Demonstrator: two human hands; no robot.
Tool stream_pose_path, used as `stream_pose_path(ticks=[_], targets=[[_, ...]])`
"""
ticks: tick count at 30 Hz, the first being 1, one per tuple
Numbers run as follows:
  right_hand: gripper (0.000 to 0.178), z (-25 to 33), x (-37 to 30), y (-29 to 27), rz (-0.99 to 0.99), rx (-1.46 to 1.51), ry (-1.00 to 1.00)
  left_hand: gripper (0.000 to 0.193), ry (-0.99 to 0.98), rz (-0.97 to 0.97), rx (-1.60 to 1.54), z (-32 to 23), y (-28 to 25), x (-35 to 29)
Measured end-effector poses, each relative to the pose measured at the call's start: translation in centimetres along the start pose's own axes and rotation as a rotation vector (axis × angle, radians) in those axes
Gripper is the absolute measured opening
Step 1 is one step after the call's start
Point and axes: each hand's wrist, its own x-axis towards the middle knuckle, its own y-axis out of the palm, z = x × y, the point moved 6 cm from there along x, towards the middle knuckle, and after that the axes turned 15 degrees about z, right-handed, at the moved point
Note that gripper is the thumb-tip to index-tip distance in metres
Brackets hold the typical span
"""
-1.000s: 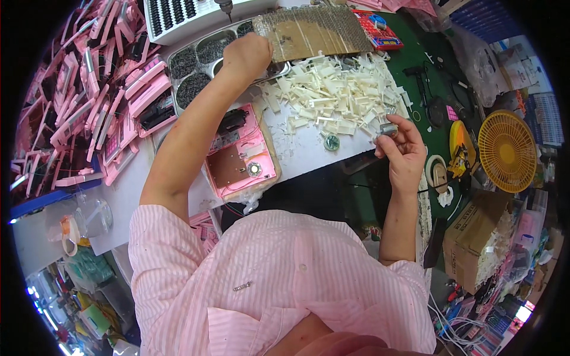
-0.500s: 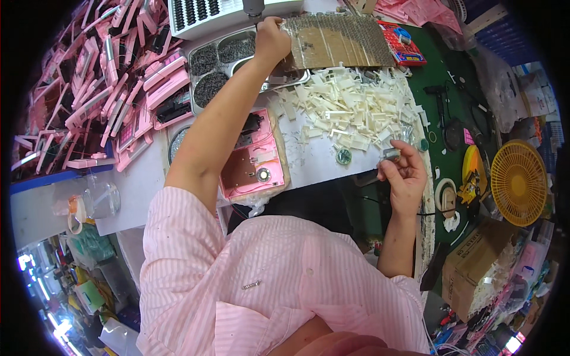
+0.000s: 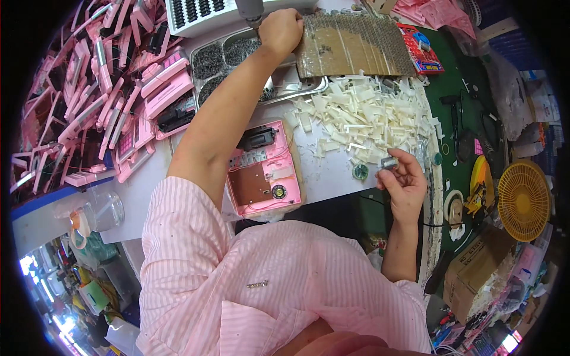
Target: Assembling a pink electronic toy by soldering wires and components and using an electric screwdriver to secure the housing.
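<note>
In my right hand [image 3: 405,184] a small silver cylinder, like a small motor [image 3: 389,163], is pinched between thumb and fingers, beside the pile of white plastic parts [image 3: 368,115]. My left hand [image 3: 282,31] is reached out far, closed, next to the tip of a hanging grey tool [image 3: 250,8] and the left edge of a cardboard sheet in bubble wrap [image 3: 356,47]. Its fingertips are hidden, so I cannot make out what they hold. Below my left forearm lies an open pink casing [image 3: 236,199] with a black part, wires and a round metal piece inside.
A steel tray [image 3: 297,89] with compartments of small dark screws sits under my left forearm. Many pink casings [image 3: 89,89] are heaped at the left. A round green-topped piece [image 3: 360,172] lies near the table edge. At the right are a yellow basket [image 3: 523,202] and a cardboard box [image 3: 481,261].
The view has shifted, so the table things appear a little further right. My left hand has moved slightly along the cardboard's edge. My right hand still holds the motor, now turned more into view.
</note>
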Motion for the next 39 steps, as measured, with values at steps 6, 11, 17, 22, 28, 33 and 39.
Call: stream_pose_path(ticks=[6, 11, 17, 22, 28, 33, 39], targets=[[0.041, 1.4, 2.7, 2.5, 0.027, -0.06, -0.001, 0.024, 0.064, 0.045, -0.762, 0.1, -0.6, -1.9], [0.042, 3.8, 8.7, 4.8, 0.047, -0.099, -0.057, 0.021, 0.347, 0.161, -0.83, -3.3, -4.6, -8.0], [0.045, 5.1, 14.5, 8.8, 0.116, -0.045, -0.116, 0.016, 0.452, 0.16, -0.746, -3.6, -9.4, -14.8], [0.041, 3.5, 15.2, 8.1, 0.08, -0.021, -0.174, 0.017, 0.443, 0.165, -0.616, -0.9, -10.3, -16.1], [0.042, 3.2, 11.7, 1.6, 0.0, -0.009, -0.242, 0.017, 0.419, 0.289, -0.403, -0.3, -8.9, -17.6], [0.043, 1.9, 8.6, -0.2, 0.002, -0.019, -0.206, 0.012, 0.433, 0.379, -0.372, -3.5, -7.5, -19.7], [0.043, 0.8, 4.4, -2.2, -0.032, -0.035, -0.192, 0.011, 0.67, 0.576, -0.22, -9.0, -4.7, -25.6]])
